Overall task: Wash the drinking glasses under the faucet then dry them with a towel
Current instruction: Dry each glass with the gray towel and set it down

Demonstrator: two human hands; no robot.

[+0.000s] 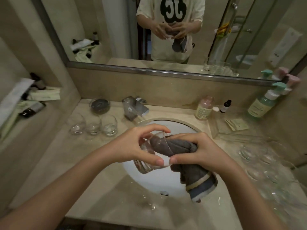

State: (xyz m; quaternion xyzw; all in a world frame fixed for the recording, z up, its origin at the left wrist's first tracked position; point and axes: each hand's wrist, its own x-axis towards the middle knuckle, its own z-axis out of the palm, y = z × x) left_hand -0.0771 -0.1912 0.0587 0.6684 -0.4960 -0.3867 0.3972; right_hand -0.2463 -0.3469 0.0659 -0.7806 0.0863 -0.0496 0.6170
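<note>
My left hand (pixel 132 146) grips a clear drinking glass (pixel 146 165), tipped on its side over the white sink (pixel 166 180). My right hand (pixel 199 150) grips a grey towel (pixel 176 146) and has one end stuffed into the glass's mouth. The towel's striped tail (pixel 201 186) hangs down over the basin. Three clear glasses (pixel 93 126) stand upright in a row on the counter to the left. Several more glasses (pixel 259 156) crowd the counter to the right. The chrome faucet (pixel 134 107) sits behind the sink, and no water is visible coming from it.
A glass dish (pixel 100 105) sits behind the three glasses. Bottles (pixel 204 107) and pump dispensers (pixel 264 103) stand at the back right, beside a clear tray (pixel 214 128) with sachets. A mirror (pixel 116 30) hangs above, and a side shelf at left holds toiletries (pixel 31 97). Water drops dot the counter's front.
</note>
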